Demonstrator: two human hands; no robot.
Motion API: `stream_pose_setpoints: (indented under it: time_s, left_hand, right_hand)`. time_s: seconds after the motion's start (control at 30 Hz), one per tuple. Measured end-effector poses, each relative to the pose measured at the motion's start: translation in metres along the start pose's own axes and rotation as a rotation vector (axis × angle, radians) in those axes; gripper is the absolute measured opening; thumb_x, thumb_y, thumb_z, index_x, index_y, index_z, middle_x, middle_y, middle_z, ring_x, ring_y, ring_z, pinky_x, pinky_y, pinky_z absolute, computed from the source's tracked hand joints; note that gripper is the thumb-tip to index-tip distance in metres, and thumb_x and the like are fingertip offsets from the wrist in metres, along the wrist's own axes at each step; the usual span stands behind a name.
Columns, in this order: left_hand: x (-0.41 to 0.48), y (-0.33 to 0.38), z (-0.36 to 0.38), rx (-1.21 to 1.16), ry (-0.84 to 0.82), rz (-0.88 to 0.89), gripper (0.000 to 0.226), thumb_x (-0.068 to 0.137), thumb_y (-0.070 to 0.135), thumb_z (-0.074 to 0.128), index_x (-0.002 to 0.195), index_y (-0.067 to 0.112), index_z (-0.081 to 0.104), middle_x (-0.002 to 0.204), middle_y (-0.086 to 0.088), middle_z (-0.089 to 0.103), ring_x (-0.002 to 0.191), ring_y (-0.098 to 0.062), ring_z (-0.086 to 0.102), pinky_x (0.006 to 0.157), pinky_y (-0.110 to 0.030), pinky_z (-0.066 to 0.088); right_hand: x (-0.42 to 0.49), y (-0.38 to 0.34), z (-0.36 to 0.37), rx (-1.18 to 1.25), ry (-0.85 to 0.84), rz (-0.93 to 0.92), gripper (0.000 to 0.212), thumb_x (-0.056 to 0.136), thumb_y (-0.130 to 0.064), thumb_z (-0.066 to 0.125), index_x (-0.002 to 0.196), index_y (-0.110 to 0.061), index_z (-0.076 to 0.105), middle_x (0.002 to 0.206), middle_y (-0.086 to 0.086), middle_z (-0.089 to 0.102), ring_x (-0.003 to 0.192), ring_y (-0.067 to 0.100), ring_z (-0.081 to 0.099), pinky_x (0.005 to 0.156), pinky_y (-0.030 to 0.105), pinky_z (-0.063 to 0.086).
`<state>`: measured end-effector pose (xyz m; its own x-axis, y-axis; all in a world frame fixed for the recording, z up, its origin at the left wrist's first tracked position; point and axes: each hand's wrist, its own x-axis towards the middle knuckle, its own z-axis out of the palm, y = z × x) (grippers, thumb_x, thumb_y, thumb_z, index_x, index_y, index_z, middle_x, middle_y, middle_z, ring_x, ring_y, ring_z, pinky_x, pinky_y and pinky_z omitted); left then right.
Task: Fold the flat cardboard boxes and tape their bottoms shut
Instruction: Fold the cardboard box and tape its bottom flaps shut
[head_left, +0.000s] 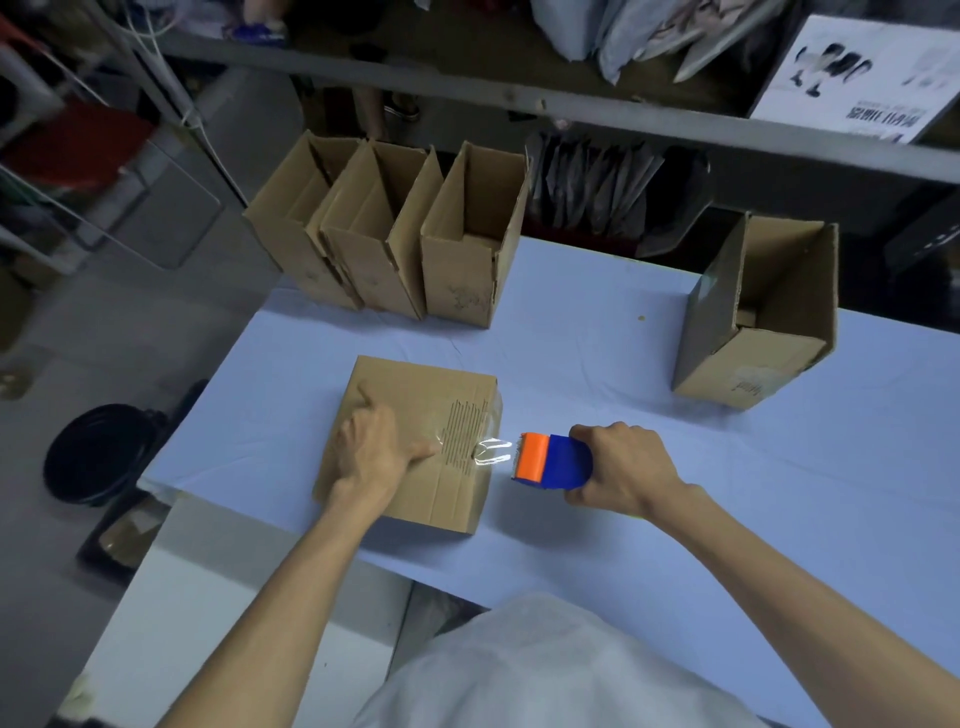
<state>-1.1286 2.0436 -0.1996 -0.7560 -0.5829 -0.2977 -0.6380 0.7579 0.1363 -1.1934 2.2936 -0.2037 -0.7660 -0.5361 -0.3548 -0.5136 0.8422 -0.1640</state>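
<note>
A cardboard box (421, 387) lies bottom-up on the pale blue table (597, 374). My left hand (371, 447) presses flat on its closed flaps, thumb pointing right along the seam. Clear tape (491, 451) runs off the box's right edge to a blue and orange tape dispenser (550, 462). My right hand (623, 467) grips the dispenser just right of the box.
Three open folded boxes (395, 234) stand in a row at the table's far left edge. Another open box (753, 317) stands at the far right. A black bin (98, 452) sits on the floor to the left. Shelving with grey bags runs behind.
</note>
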Motion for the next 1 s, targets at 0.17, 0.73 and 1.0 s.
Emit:
stream_pose_setpoints:
  time_s: [0.17,0.73,1.0]
  left_hand:
    - [-0.012,-0.002,0.013,-0.188,0.156,0.272,0.054,0.072,0.033,0.079,0.113,0.014,0.05,0.108,-0.004,0.057,0.1,-0.028,0.059,0.078,-0.042,0.05]
    - [-0.004,-0.012,0.056,-0.648,-0.057,0.512,0.024,0.073,0.024,0.081,0.093,0.033,0.071,0.088,0.015,0.052,0.079,-0.009,0.052,0.071,-0.011,0.042]
    - [0.001,-0.012,0.056,-0.674,-0.08,0.52,0.027,0.07,0.021,0.083,0.092,0.031,0.072,0.084,0.016,0.051,0.076,-0.008,0.049,0.073,-0.012,0.043]
  right_hand:
    - [0.001,0.0,0.001,-0.017,0.003,0.002,0.035,0.064,-0.043,0.066,0.084,-0.026,0.043,0.072,-0.003,0.051,0.065,0.024,0.047,0.05,0.024,0.023]
    - [0.011,-0.009,0.002,-0.101,-0.014,-0.001,0.057,0.082,-0.076,0.042,0.085,-0.021,0.055,0.071,-0.001,0.056,0.062,0.021,0.05,0.055,0.029,0.036]
    - [0.037,-0.051,-0.001,-0.087,-0.074,0.087,0.034,0.087,-0.052,0.053,0.088,-0.017,0.051,0.099,0.006,0.06,0.088,0.027,0.059,0.065,0.03,0.031]
